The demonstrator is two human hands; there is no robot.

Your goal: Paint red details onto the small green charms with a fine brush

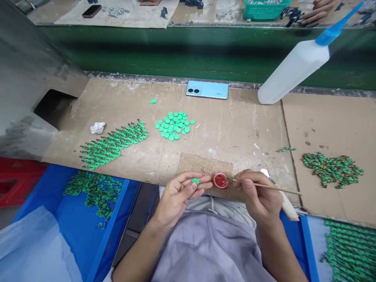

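Working with both hands above the near edge of the surface [241,129], the person has one green disc [195,181] gripped between the thumb and fingers of the left hand [176,196]. The right hand [261,196] is closed around a thin stick [273,187], whose tip is at the rim of a small cup [221,180] with something red inside. No small part can be seen on this disc, so for this one the joining seems not done.

Taking the small cup as the centre of the clock, the loose discs [173,127] lie between ten and eleven o'clock, flat and without parts; these look like the portion that is left. Two more discs [153,101] lie apart, beyond them. Between nine and ten o'clock are slanting rows of discs with small parts [114,145], which seem to be finished pieces. At three o'clock there is a heap of small parts [331,168], probably to be used later.

The blue tray [70,213] at nine o'clock holds many mixed green pieces, and at four o'clock other green pieces [352,250] are arranged in lines. Judging by this, much is already made, but a fair number remains.
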